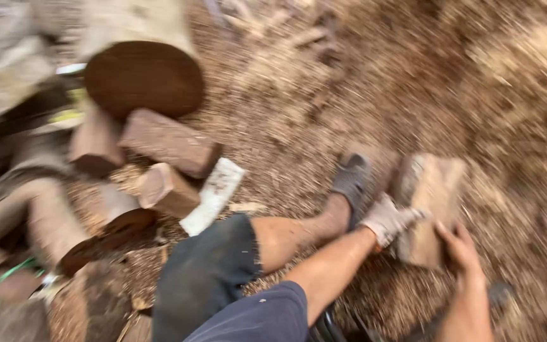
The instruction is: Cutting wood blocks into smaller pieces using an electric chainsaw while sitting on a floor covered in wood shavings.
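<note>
- Presently both hands grip a split wood block (428, 206) standing on the chip-strewn ground (362, 95), just beyond the sandalled foot (351, 183).
- Left hand (387, 218) (gloved) closes on its near-left edge; bare right hand (460, 250) curls around its lower corner.
- Judging by this, positioning is underway; the next move needs a steady, upright block.
- Cut logs (159, 145) lie well left of the block.

— Any packages, labels, signs or screens here?

— None that I can make out. The view is heavily blurred. Left of the left hand (387, 218) there is only a pale flat slab (213, 195), and I cannot tell whether it carries any label.
</note>
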